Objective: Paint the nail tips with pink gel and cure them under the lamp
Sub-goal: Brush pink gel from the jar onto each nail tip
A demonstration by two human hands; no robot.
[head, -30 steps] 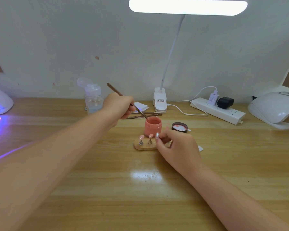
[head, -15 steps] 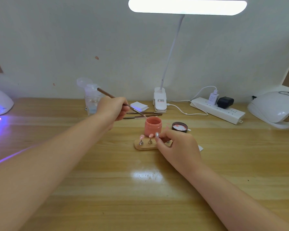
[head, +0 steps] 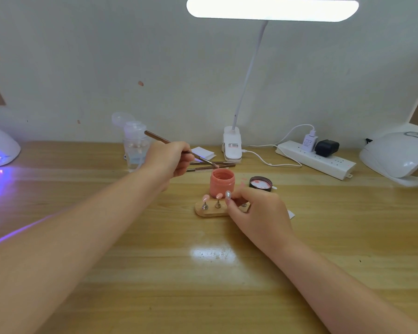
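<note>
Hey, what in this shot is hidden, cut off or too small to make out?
Head view only:
- Stand: its right end is covered by the right hand.
- Brush: tip too small to tell whether it carries gel.
- Left lamp: cut off by the frame edge.
- Right lamp: cut off by the frame edge; inside dark.

Both my forearms bare, reaching forward over desk. My left hand (head: 169, 160) raised, fingers curled, pinching brush (head: 179, 148), wrist slightly bent. My right hand (head: 258, 213) lower, palm down, fingers curled, pinching nail tip (head: 228, 195) at fingertips. Hands apart.
</note>
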